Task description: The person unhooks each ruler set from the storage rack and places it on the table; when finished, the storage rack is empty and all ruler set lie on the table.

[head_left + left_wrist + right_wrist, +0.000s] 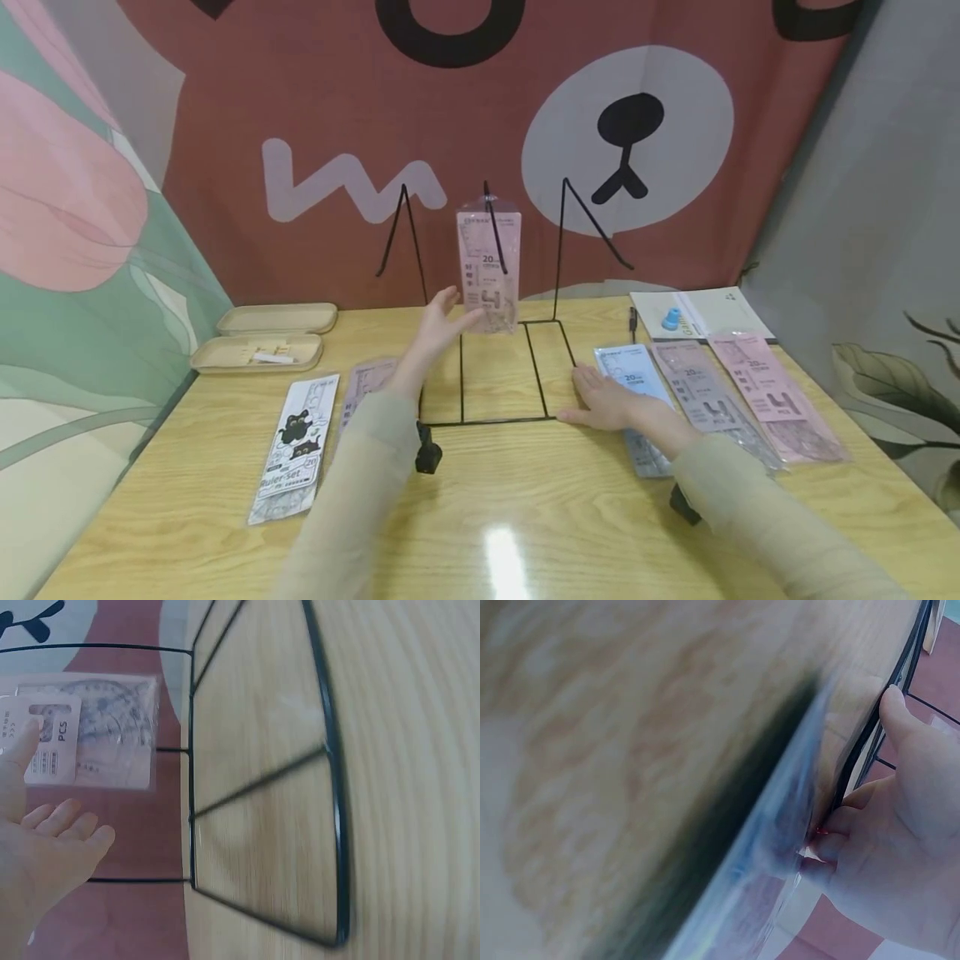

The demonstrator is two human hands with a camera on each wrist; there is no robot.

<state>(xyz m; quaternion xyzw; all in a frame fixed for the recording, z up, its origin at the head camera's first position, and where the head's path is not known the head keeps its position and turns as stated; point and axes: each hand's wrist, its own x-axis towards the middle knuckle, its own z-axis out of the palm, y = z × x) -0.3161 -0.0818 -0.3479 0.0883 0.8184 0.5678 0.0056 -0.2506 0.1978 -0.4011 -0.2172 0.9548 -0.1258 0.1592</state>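
A black wire display rack [504, 420] stands on the table, with three bent hook arms at its top. From the middle arm hangs a pink ruler set pack [489, 267], its clear lower part [112, 727] facing out. My left hand [438, 333] is raised at the pack's lower left with fingers spread; the thumb overlaps the pack's card in the left wrist view. Palm down, my right hand [607, 402] lies at the rack's front right corner, thumb along the base wire. Its outer side overlaps a blue ruler set pack [647, 457].
Right of the blue pack lie a purple pack [693, 383] and a pink pack [776, 396]. Behind them, a blue cap-like piece [672, 318] sits on a white packet [731, 310]. At left are a black-cat ruler set [300, 442], another purple pack [365, 385] and an opened beige case [281, 318].
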